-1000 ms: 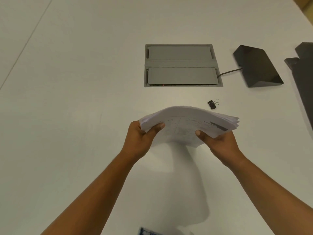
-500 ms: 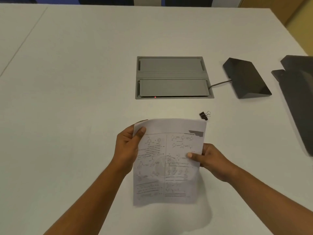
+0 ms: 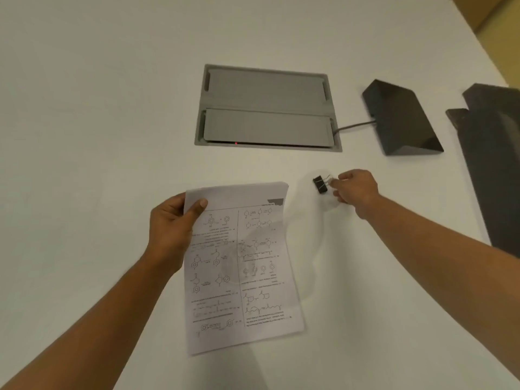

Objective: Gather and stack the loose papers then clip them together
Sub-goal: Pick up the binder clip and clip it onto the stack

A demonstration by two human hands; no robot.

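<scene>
Here, right hand (image 3: 355, 189) pinches binder clip (image 3: 320, 184).

An office or meeting room: a broad white surface (image 3: 98, 136) with a built-in grey cable hatch (image 3: 267, 108) near its middle.

Head view. Left hand (image 3: 171, 230) grips the stack of papers (image 3: 239, 266) at its upper left corner, thumb on the printed top sheet. Right hand (image 3: 356, 190) pinches the wire handles of a black binder clip (image 3: 320, 184) just beside the stack, over the white table (image 3: 84, 136).
</scene>
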